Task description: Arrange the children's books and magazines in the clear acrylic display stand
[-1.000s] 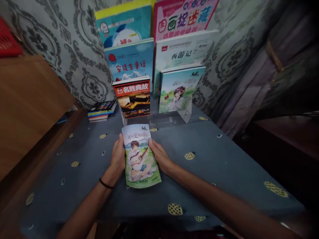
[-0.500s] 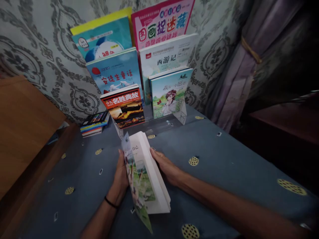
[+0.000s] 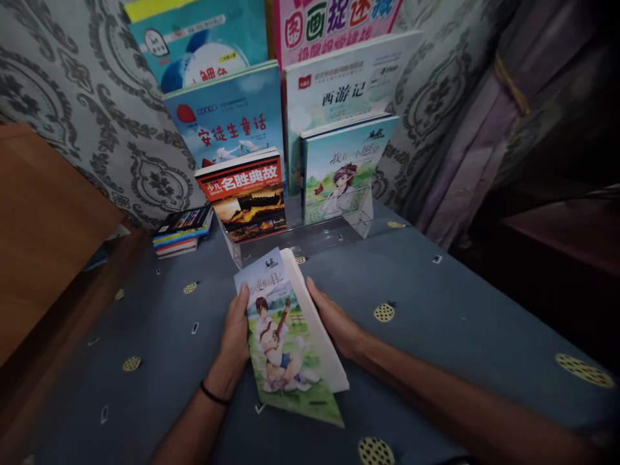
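Between my two hands is a paperback book (image 3: 290, 342), its front cover slightly lifted from the white pages. The cover shows an illustrated figure with a guitar on green grass. My left hand (image 3: 236, 329) grips the cover's left edge, thumb on the front. Along the right side, my right hand (image 3: 334, 320) holds the page block, its fingers mostly hidden behind. Just beyond the book stands a clear acrylic rack (image 3: 314, 234). On its front tier are a red-topped book (image 3: 247, 200) and a green illustrated book (image 3: 339, 174).
Behind them, a blue book (image 3: 227, 123), a pale book (image 3: 343, 90), a teal book (image 3: 208, 39) and a pink book (image 3: 334, 32) stand in tiers. A small stack of books (image 3: 181, 229) lies left of the rack. A wooden panel (image 3: 48, 239) borders the blue tablecloth (image 3: 436, 323).
The front cover has swung down toward the pages, so its picture now faces up. The view has shifted closer, and both hands still hold the book.
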Tool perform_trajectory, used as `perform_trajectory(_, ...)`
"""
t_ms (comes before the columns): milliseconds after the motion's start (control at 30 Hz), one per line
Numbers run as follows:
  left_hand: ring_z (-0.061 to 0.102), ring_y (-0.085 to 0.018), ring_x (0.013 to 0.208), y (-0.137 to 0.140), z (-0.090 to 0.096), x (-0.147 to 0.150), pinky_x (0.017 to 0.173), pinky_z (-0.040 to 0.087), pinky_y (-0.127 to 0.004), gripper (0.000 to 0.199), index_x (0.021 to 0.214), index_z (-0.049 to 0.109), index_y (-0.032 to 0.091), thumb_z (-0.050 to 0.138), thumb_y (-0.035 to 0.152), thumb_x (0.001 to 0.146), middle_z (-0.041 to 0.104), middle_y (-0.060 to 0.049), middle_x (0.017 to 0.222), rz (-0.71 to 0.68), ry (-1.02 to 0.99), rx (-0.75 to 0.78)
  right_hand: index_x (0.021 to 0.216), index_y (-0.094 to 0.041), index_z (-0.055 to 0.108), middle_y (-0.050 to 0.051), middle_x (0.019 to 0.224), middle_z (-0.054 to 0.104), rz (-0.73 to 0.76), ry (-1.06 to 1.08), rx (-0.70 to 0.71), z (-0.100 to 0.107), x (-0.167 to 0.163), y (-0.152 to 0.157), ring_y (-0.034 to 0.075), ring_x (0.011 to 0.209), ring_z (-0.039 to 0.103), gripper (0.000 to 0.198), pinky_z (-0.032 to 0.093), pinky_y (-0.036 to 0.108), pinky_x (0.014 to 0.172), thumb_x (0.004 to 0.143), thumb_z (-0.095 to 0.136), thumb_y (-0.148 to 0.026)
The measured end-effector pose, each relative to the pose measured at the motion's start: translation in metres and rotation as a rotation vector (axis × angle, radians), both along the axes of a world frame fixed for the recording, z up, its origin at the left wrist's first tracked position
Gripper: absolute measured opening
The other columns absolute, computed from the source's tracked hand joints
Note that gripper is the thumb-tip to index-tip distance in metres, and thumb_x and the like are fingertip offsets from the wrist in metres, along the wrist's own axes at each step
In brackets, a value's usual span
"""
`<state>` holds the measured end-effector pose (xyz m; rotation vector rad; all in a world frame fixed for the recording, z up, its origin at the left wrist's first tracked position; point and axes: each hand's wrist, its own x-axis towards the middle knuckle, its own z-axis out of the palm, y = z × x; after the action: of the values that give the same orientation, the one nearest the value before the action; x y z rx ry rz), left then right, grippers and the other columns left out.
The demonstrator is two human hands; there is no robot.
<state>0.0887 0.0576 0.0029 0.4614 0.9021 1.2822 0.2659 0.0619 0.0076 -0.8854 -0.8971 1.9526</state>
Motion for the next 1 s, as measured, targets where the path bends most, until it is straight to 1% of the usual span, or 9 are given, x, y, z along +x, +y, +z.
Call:
perform_trajectory(167,0.073,-0.032,0.101,-0.002,0.005,0.005,0.091,0.059,-0.042,0.05,0.11,0.069,0.011,0.074,0.051,0.08,0.078,-0.013,0.103,0.108,0.151,0.004,0.113,-0.018,0.071,0.013,0.101,0.077,-0.019,0.041,-0.074,-0.003,0.0,-0.001,0.03,0.1,0.072,0.071,0.051,0.05,0.097,0.087,0.043,-0.078)
perform_trajectory(300,0.074,-0.03,0.099,-0.003,0.0,0.004,0.087,0.06,-0.04,0.056,0.112,0.069,0.011,0.069,0.058,0.082,0.078,-0.013,0.102,0.117,0.208,-0.024,0.117,-0.018,0.069,0.013,0.11,0.075,0.011,0.119,-0.01,-0.001,-0.001,0.0,0.031,0.11,0.069,0.072,0.049,0.051,0.101,0.088,0.041,-0.078)
perform_trajectory(400,0.074,-0.03,0.098,-0.003,-0.001,0.003,0.084,0.061,-0.039,0.059,0.113,0.07,0.011,0.067,0.061,0.082,0.078,-0.014,0.101,0.13,0.243,-0.036,0.116,-0.018,0.068,0.013,0.111,0.075,0.037,0.151,0.069,0.002,-0.002,0.001,0.031,0.109,0.069,0.067,0.05,0.05,0.099,0.086,0.051,-0.075)
perform_trajectory(467,0.074,-0.03,0.096,-0.004,0.001,0.003,0.082,0.061,-0.038,0.058,0.11,0.07,0.011,0.068,0.062,0.081,0.078,-0.013,0.099,0.164,0.27,-0.054,0.115,-0.017,0.068,0.012,0.109,0.076,0.009,0.145,0.114,0.003,-0.001,0.002,0.031,0.107,0.07,0.063,0.052,0.049,0.096,0.084,0.058,-0.072)
perform_trajectory(600,0.075,-0.03,0.091,-0.005,0.013,0.002,0.079,0.061,-0.037,0.055,0.099,0.072,0.011,0.067,0.062,0.081,0.079,-0.013,0.09,0.239,0.329,-0.057,0.111,-0.018,0.068,0.01,0.104,0.076,-0.041,0.071,0.196,0.003,0.001,0.003,0.028,0.094,0.073,0.057,0.057,0.042,0.082,0.078,0.07,-0.064)
perform_trajectory(700,0.075,-0.03,0.09,-0.006,0.022,-0.001,0.078,0.061,-0.037,0.053,0.1,0.072,0.011,0.065,0.06,0.083,0.079,-0.013,0.087,0.287,0.338,-0.05,0.105,-0.018,0.068,0.008,0.099,0.076,0.012,-0.079,0.327,0.004,0.005,0.004,0.023,0.083,0.072,0.049,0.056,0.034,0.072,0.075,0.077,-0.056)
perform_trajectory(800,0.076,-0.028,0.089,-0.005,0.029,-0.003,0.078,0.061,-0.036,0.049,0.103,0.071,0.012,0.066,0.057,0.085,0.079,-0.012,0.088,0.36,0.356,-0.07,0.102,-0.016,0.068,0.007,0.097,0.075,0.053,-0.18,0.485,0.01,0.007,0.007,0.021,0.079,0.07,0.046,0.055,0.031,0.068,0.082,0.07,-0.058)
perform_trajectory(933,0.074,-0.025,0.09,0.003,0.039,-0.005,0.082,0.059,-0.035,0.049,0.105,0.07,0.014,0.062,0.059,0.087,0.078,-0.011,0.094,0.418,0.357,0.027,0.107,-0.016,0.068,0.007,0.099,0.074,0.03,-0.257,0.673,0.032,0.007,0.013,0.02,0.083,0.068,0.048,0.054,0.03,0.067,0.09,0.058,-0.06)
perform_trajectory(1000,0.073,-0.024,0.092,0.006,0.048,-0.006,0.083,0.057,-0.034,0.052,0.105,0.071,0.015,0.06,0.062,0.087,0.077,-0.01,0.098,0.486,0.416,0.102,0.11,-0.017,0.068,0.007,0.1,0.073,0.013,-0.307,0.803,0.046,0.008,0.017,0.02,0.085,0.067,0.047,0.054,0.03,0.07,0.094,0.053,-0.059)
